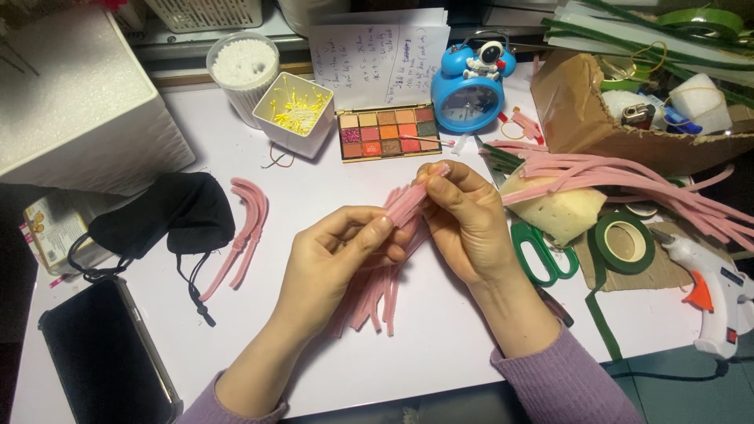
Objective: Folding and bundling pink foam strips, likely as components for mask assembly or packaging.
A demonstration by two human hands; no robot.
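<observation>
Left hand: the left hand [334, 255] closes around a bundle of pink stems [385, 275] near the middle of the table, fingers curled and thumb pressed on top.
Right hand: the right hand [463, 216] pinches the upper ends of the same bundle between thumb and fingertips, holding them pressed together.
Bundle: its lower ends fan out loose on the table [440, 330] toward the near edge; the upper ends look gathered and even.
Done: judging from this, the stems are cut and collected into one bunch, and a bent pair [247, 224] lies apart toward the left edge.
Left: nothing binds the bunch yet; the green tape [624, 242], the scissors [542, 251] and the glue gun [715, 290] lie unused near the right edge, and a large pile of uncut pink stems [628, 177] waits beside a yellow foam block [558, 208].
Far edge: a cup of cotton buds [242, 67], a box of yellow stamens [297, 110], a colour palette [387, 132], a blue clock [470, 90] and a cardboard box [597, 110].
Left edge: a black pouch [169, 216], a phone [106, 357] at the near corner, a white box [75, 102] beyond.
Surface: white, cluttered, dimly lit; the room beyond cannot be made out.
</observation>
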